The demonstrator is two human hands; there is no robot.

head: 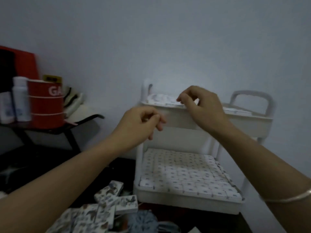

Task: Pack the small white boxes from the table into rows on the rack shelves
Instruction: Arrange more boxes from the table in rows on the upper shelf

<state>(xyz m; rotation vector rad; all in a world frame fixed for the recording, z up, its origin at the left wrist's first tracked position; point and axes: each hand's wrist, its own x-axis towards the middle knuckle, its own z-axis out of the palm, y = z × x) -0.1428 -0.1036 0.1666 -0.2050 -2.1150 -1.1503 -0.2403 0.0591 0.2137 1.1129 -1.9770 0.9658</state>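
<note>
A white plastic rack (188, 201) stands ahead of me. Its lower shelf is packed with rows of small white boxes (185, 174). More white boxes (159, 99) lie on the upper shelf (178, 115). My right hand (202, 106) reaches over that shelf's front rim, and its thumb and forefinger pinch the edge of a box there. My left hand (139, 123) hovers in front of the upper shelf with loosely curled fingers, and I see nothing in it. Loose printed white boxes (109, 200) lie in a heap on the table at the lower left.
A dark side table (55, 128) at the left carries a red tub (46, 105), white bottles (20, 98) and a red case. The rack has a white handle (252, 96) at its right end. A bluish fluffy thing (143, 221) lies near the table's front.
</note>
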